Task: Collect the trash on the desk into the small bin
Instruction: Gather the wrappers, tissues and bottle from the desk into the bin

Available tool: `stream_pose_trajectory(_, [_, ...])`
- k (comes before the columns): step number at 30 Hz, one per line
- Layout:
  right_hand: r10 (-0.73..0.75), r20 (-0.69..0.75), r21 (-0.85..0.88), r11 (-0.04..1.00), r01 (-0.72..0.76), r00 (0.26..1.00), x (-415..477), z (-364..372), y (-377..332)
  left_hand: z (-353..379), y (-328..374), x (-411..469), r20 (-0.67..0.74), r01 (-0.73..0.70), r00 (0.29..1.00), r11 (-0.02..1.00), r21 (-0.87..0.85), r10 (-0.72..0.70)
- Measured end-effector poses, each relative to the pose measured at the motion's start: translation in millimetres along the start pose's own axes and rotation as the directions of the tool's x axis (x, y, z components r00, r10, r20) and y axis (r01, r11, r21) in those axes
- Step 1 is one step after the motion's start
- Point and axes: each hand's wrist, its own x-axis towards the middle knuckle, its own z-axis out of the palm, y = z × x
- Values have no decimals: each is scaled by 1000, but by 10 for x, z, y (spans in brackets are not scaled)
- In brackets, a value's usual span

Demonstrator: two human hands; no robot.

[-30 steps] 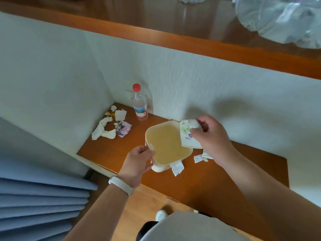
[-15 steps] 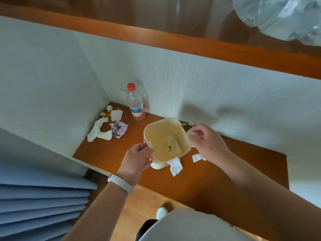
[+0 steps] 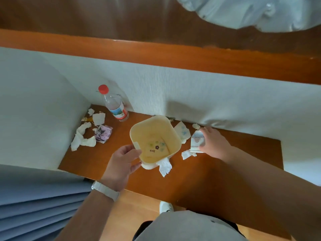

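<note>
Right hand (image 3: pixel 212 143) dropped wrapper (image 3: pixel 157 147) into bin (image 3: pixel 171 131), reached packet (image 3: pixel 197 141).

Left hand (image 3: pixel 121 162) grips bin (image 3: pixel 171 129); right hand (image 3: pixel 214 143) touches wrapper (image 3: pixel 196 142).

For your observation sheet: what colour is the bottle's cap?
Red; the bottle cap shows clearly in the head view.

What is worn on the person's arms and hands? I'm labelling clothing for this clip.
Both forearms are bare, with no sleeves in view. The left hand has a white strap-like wristband at the wrist. The right hand wears nothing visible: no gloves, no rings.
</note>
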Motion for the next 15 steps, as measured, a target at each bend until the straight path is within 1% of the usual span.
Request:
stream_pose_trajectory(4, [22,38,30,999,-23,999,123,21,15,77,21,-26,-8,5,1000,1000,26,-5])
stream_pose_trajectory(7, [62,95,75,995,-69,994,178,20,52,119,17,-54,-6,2,1000,999,40,-2])
stream_pose_trajectory(9, [83,113,74,993,-92,990,183,30,79,137,13,-82,-6,-2,1000,999,42,2])
stream_pose_trajectory(12, [120,97,74,989,-128,988,141,33,104,147,-10,-110,-9,-1,1000,1000,29,1])
stream_pose_trajectory(15, [150,67,151,976,-158,986,38,10,112,134,-53,-135,-10,-4,1000,1000,0,4])
